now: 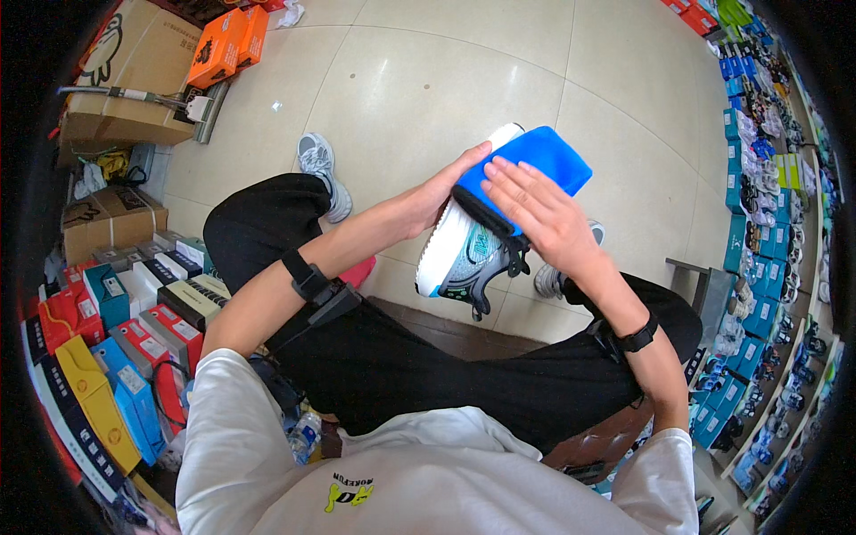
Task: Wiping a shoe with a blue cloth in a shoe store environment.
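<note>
A grey and black sneaker (464, 250) with a thick white sole and teal details hangs tilted in front of my knees. My left hand (439, 198) is closed on it from the sole side, its thumb near the toe end; the other fingers are hidden behind. Across the upper lies a flat blue pad (563, 160) with rounded corners and a fuzzy black edge. My right hand (544, 212) holds this pad against the shoe, fingers laid along its blue face and the thumb out of sight. Dark laces hang below the right hand.
Stacked shoe boxes (134, 308) crowd my left side. Beyond them are cardboard cartons (134, 71), orange boxes (218, 49) and a mop head (209, 111). Shelves of shoes and teal boxes (762, 316) line the right. A grey stool-like stand (713, 299) is beside my right knee.
</note>
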The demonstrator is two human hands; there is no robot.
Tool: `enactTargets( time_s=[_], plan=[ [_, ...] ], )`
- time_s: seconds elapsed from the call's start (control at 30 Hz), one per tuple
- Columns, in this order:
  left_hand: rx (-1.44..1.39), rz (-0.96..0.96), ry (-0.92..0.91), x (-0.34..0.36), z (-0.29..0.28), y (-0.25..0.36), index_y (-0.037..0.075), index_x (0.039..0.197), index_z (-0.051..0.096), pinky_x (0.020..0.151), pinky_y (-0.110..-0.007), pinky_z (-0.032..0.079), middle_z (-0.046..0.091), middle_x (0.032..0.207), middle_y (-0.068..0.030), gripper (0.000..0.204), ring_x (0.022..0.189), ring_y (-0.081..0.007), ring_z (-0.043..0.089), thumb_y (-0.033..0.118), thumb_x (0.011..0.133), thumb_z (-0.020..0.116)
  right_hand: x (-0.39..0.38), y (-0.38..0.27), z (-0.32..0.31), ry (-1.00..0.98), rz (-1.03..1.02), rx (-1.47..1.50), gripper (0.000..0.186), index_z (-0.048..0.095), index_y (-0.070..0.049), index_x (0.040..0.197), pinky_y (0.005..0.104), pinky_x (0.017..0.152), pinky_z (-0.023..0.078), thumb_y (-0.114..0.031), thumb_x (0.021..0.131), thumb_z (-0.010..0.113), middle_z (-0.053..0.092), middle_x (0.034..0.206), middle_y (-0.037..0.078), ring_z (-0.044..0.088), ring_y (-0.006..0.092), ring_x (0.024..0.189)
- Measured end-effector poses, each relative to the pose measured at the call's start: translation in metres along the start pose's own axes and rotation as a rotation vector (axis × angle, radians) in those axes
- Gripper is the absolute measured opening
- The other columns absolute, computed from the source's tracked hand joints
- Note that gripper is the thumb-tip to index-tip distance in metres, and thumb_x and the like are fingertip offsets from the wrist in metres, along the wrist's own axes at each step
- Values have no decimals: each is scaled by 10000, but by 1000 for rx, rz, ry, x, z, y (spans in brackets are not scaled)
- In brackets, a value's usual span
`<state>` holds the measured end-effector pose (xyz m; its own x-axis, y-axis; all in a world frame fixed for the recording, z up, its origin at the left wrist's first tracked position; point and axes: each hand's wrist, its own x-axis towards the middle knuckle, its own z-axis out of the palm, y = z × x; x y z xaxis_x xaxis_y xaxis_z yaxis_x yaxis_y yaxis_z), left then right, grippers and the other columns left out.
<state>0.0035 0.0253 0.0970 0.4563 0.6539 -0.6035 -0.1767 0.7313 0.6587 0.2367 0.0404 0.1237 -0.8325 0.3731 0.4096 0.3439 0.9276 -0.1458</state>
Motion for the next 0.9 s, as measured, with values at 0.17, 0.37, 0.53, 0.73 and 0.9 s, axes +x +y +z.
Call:
enactTargets(
  time_s=[0.17, 0.37, 0.53, 0.73, 0.9],
  plan=[
    [31, -13, -31, 2, -4, -2, 118, 1660, 447, 1199, -447, 507, 570, 1600, -170, 947, 1435, -268, 603, 820, 1026, 479, -2, -7, 3, -46, -93, 10, 481, 644, -30, 1466, 462, 1242, 482, -135, 1002, 575, 631, 1570, 146, 585, 292, 1488],
    [-59, 0, -61, 3, -2, -1, 123, 1671, 430, 1181, -443, 534, 579, 1596, -147, 854, 1419, -247, 619, 744, 1085, 458, -1, 10, -4, 25, 108, 54, 493, 651, -42, 1470, 488, 1241, 484, -84, 981, 606, 631, 1578, 130, 575, 297, 1501],
    [-15, -8, -66, 3, -5, -3, 106, 1675, 428, 1147, -429, 542, 590, 1572, -175, 969, 1372, -273, 637, 827, 1027, 464, 0, -9, -4, -35, -40, 62, 472, 654, -34, 1459, 468, 1240, 487, -94, 997, 585, 630, 1578, 137, 597, 282, 1477],
    [-61, 51, -85, 9, -5, -9, 79, 1660, 436, 1137, -425, 540, 607, 1554, -159, 934, 1352, -256, 647, 797, 1063, 417, -3, 15, -4, 91, 170, 185, 628, 637, -47, 1493, 506, 1255, 458, 31, 872, 694, 638, 1571, 144, 574, 326, 1501],
    [-205, -12, -133, 12, -2, -12, 88, 1609, 485, 1026, -413, 611, 683, 1424, -158, 901, 1187, -271, 727, 795, 1052, 439, -3, 8, -5, 127, 168, 150, 595, 656, -32, 1480, 508, 1252, 461, 21, 888, 686, 643, 1563, 154, 571, 320, 1505]
  ],
)
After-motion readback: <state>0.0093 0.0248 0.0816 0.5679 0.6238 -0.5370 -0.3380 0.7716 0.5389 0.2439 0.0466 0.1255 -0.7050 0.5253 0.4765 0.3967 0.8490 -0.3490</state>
